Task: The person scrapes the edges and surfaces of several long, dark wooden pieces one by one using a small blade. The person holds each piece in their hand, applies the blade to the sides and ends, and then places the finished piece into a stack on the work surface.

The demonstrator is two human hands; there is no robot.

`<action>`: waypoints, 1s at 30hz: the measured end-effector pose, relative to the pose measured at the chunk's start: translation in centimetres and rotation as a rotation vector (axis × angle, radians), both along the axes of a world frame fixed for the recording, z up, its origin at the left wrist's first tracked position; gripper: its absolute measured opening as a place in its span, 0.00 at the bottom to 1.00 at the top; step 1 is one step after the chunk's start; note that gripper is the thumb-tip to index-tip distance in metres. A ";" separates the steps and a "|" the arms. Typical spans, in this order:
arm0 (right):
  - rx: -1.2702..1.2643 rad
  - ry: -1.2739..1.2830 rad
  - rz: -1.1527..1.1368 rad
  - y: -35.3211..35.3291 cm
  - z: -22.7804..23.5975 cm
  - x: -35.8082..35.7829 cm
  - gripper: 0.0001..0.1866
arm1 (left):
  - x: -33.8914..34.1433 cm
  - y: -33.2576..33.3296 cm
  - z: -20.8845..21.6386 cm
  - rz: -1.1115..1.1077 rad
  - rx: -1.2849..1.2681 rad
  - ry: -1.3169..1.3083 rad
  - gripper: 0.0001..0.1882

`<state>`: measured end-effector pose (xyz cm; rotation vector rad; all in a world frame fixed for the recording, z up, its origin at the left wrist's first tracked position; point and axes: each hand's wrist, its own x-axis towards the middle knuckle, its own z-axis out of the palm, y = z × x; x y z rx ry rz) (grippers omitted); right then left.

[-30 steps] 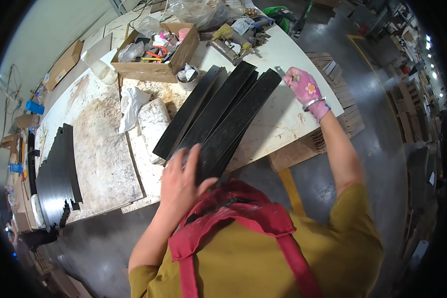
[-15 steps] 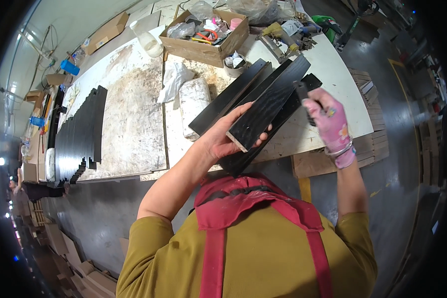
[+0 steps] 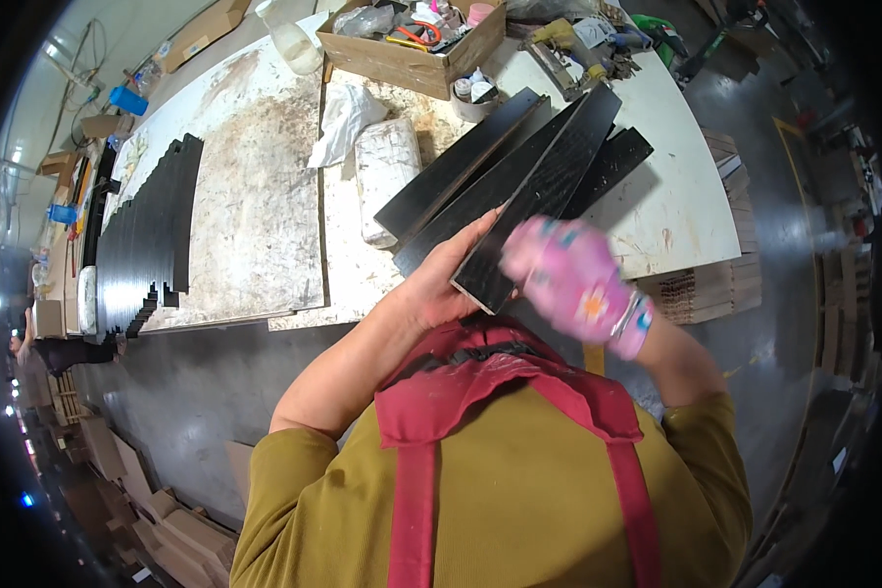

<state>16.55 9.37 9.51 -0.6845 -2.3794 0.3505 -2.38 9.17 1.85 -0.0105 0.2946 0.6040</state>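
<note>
My bare left hand grips the near end of a black wooden plank, whose far end reaches up over the table. Over the plank's near right edge is my right hand, in a pink flowered glove and blurred by motion. Its fingers are curled; the small dark block seen there a moment earlier is hidden now. More black planks lie slanted beneath and to the left of the held one. Another black plank pokes out on its right.
A white-smeared block and crumpled white cloth lie left of the planks. Behind stand a cardboard box of odds and ends, a small tub and tools. A row of black strips lies far left on the stained board.
My right hand has swung down and left from the plank's far right side to its near end. The held plank has tilted a little, and the view has shifted slightly.
</note>
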 end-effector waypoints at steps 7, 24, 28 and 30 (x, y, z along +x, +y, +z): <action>0.235 0.046 -0.687 8.5 -0.5 7.2 0.03 | -1.8 -2.1 3.4 -0.084 0.329 0.326 0.32; -0.299 0.422 -0.448 8.6 4.7 7.6 0.11 | -3.7 -0.3 6.1 0.192 0.444 0.117 0.30; -0.361 0.462 -0.275 2.9 7.0 -1.0 0.03 | -3.2 1.6 8.5 0.428 0.392 0.116 0.26; -0.168 0.352 -0.214 0.7 8.3 -2.6 0.04 | -3.8 1.4 8.8 0.506 0.364 0.108 0.25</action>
